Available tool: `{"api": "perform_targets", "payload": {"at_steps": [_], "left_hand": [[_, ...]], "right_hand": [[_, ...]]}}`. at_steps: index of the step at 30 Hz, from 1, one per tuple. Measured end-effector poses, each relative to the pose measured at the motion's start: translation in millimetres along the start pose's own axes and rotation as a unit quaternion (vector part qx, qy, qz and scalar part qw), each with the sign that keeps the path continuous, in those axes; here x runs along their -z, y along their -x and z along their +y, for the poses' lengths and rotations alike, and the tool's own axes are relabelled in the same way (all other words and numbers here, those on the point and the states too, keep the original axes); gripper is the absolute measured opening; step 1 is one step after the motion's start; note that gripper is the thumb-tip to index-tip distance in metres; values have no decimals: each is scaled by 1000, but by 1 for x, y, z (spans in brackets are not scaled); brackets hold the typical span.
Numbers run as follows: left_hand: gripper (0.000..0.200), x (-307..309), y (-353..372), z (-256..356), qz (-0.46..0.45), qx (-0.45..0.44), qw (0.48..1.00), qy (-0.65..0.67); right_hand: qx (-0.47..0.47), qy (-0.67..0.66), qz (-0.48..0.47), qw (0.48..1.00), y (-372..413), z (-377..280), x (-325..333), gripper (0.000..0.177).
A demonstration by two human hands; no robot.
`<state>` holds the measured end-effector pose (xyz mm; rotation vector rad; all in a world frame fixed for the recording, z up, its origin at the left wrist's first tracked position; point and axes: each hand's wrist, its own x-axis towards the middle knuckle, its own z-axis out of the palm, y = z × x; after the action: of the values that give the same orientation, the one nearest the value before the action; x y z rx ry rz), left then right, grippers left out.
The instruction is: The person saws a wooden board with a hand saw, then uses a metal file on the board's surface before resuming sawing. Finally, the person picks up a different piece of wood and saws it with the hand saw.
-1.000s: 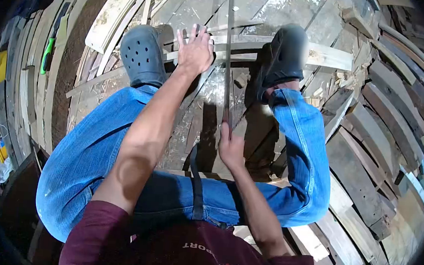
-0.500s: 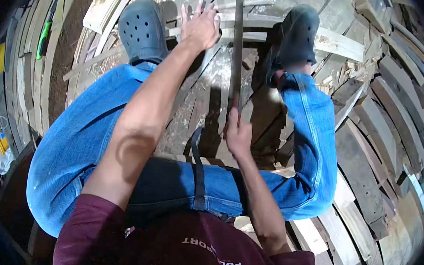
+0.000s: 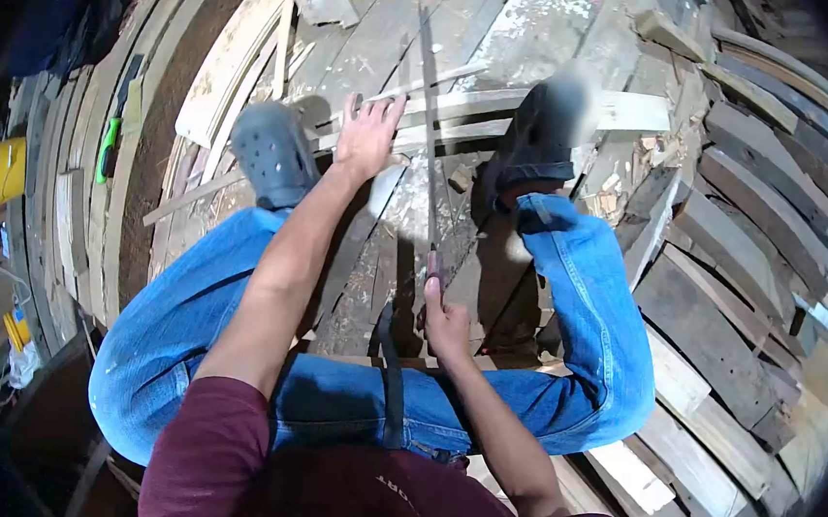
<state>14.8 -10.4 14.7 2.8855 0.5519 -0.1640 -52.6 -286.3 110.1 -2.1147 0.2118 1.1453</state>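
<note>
The left hand (image 3: 365, 143) reaches out splayed; the right hand (image 3: 447, 326) is curled.

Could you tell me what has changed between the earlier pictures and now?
The long blade now leans left, and its far end, earlier beyond the top edge, shows in the picture. The view shifted too. Nothing was taken hold of or let go: the right hand still grips the handle, the left hand stays by the pale wood strips.

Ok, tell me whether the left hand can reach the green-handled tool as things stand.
Probably not without shifting: the left shoe stands between the left hand and the green-handled tool, which lies well beyond it.
</note>
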Motion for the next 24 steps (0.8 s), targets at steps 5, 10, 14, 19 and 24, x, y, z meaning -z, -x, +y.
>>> {"api": "perform_targets", "payload": {"at_steps": [5,10,14,19,24], "left_hand": [[98,-7,-2,-5,22,-42,999,27],[97,0,-2,-2,5,-37,999,35],[93,2,2,-1,8,-40,998,37],[80,-15,-2,-3,13,-13,996,-88],[91,-1,7,-7,-37,-26,998,44]], "right_hand": [[62,-20,19,998,-5,13,-7,75],[61,37,23,997,1,6,-3,75],[157,10,46,986,12,-13,-6,61],[169,43,70,982,5,0,-17,65],[61,0,55,997,18,-12,-15,69]]}}
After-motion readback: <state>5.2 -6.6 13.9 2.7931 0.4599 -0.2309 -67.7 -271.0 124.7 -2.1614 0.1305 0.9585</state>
